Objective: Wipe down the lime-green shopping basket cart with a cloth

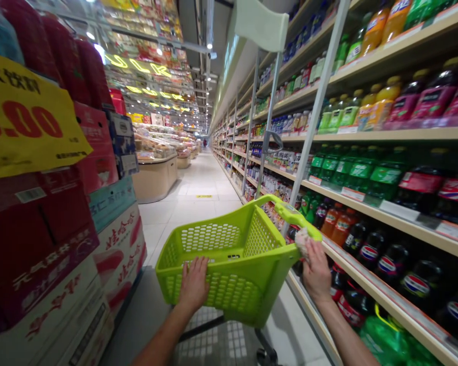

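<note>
A lime-green plastic shopping cart stands at an angle in the aisle, its basket bare inside except for a small dark mark on the floor. My left hand grips the near side rim, fingers over the edge. At the right end of the cart handle, my right hand is closed on a crumpled pale cloth and presses it against the handle. Part of the cloth is hidden under my fingers.
Shelves of bottled drinks line the right side, close to my right arm. Stacked drink cartons with a yellow price sign crowd the left. Ahead, a tiled aisle runs past display counters.
</note>
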Available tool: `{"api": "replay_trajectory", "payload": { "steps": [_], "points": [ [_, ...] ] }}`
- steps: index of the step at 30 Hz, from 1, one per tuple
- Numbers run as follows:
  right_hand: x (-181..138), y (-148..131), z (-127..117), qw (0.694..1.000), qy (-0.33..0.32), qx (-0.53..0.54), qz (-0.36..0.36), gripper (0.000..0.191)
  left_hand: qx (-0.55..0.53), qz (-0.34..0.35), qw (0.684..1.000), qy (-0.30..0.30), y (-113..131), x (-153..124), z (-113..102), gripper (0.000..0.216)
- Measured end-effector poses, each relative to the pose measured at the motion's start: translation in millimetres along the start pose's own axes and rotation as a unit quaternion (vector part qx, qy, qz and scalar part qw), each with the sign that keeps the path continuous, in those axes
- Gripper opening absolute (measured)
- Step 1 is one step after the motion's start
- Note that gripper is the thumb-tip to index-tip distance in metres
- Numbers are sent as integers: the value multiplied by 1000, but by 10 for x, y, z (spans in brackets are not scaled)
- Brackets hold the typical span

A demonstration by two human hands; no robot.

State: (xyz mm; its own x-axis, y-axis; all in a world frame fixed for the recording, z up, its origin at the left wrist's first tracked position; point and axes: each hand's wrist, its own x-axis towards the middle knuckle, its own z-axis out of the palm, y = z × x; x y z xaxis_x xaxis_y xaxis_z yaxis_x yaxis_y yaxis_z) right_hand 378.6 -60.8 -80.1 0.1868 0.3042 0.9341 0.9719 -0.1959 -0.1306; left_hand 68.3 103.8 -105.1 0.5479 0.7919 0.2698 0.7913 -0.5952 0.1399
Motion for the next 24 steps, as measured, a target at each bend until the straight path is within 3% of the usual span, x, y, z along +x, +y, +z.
{"api": "replay_trajectory", "payload": {
  "steps": [5, 9, 11, 13, 16, 19, 21, 22, 24],
  "points": [
    [-431, -313, 217, 998, -37, 45, -8, 44, 4, 18, 1000, -20, 5, -5, -33, 69],
    [-502, -589, 137, 982, -109, 133, 78, 43, -121, 30, 992, 10, 302, -43, -131, 62],
    [-420, -770, 27, 959, -150, 194, 143, 39, -271, 97, 957, 26, 595, -96, -197, 54],
    [-305, -973, -91, 924, -183, 264, 207, 32, -428, 146, 892, -9, 912, -145, -268, 48],
    [-173, -1233, -208, 853, -207, 375, 298, 28, -603, 91, 788, -82, 1276, -170, -342, 51],
    [-170, -1344, -222, 757, -229, 476, 385, 32, -699, 25, 703, -125, 1404, -153, -340, 50],
    [-221, -1339, -210, 704, -237, 522, 418, 38, -711, 7, 691, -129, 1367, -133, -303, 47],
    [-251, -1324, -210, 702, -226, 525, 426, 42, -706, -9, 698, -120, 1321, -118, -280, 46],
    [-301, -1297, -236, 758, -172, 476, 412, 45, -689, -64, 718, -79, 1203, -74, -235, 47]
  ]
}}
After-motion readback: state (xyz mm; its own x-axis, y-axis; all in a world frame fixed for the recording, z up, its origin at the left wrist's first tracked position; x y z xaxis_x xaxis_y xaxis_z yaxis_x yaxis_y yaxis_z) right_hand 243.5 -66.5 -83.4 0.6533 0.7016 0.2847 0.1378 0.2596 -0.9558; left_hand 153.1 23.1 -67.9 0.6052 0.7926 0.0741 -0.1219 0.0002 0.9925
